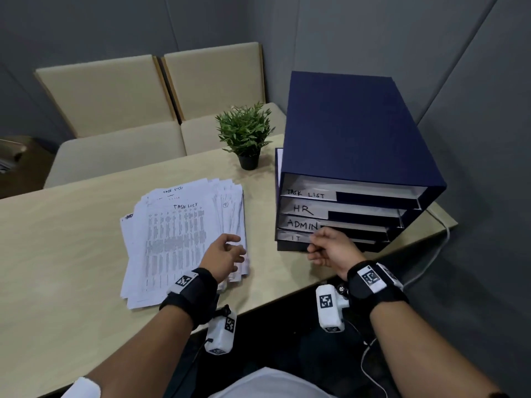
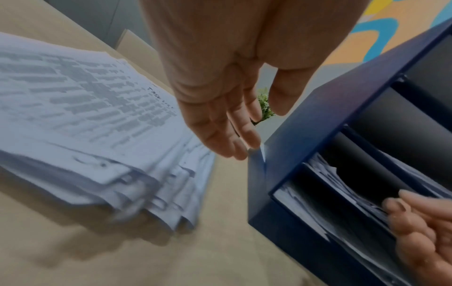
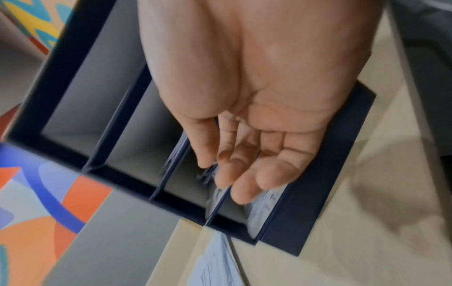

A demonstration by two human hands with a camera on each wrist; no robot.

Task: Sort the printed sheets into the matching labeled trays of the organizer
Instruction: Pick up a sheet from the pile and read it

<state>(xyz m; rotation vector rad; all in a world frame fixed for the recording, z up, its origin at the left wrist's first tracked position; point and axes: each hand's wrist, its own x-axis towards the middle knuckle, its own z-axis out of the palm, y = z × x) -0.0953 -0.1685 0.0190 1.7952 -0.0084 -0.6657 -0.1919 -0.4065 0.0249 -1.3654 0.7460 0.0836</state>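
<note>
A loose, fanned stack of white printed sheets (image 1: pixel 184 239), the top one headed "TASK LIST", is seen at the centre of the head view on the pale wooden table (image 1: pixel 57 254), with the dark blue four-tray organizer (image 1: pixel 356 156) labelled TASK LIST, HR, ADMIN and IT positioned to its right. The left hand (image 1: pixel 224 258) is held over the lower right corner of the stack with its fingers relaxed and slightly spread, nothing being gripped. The right hand (image 1: pixel 330 248) is placed at the front of the lowest trays, its fingers (image 3: pixel 247 185) loosely extended and close together against the paper edges there; whether a sheet is pinched cannot be told.
</note>
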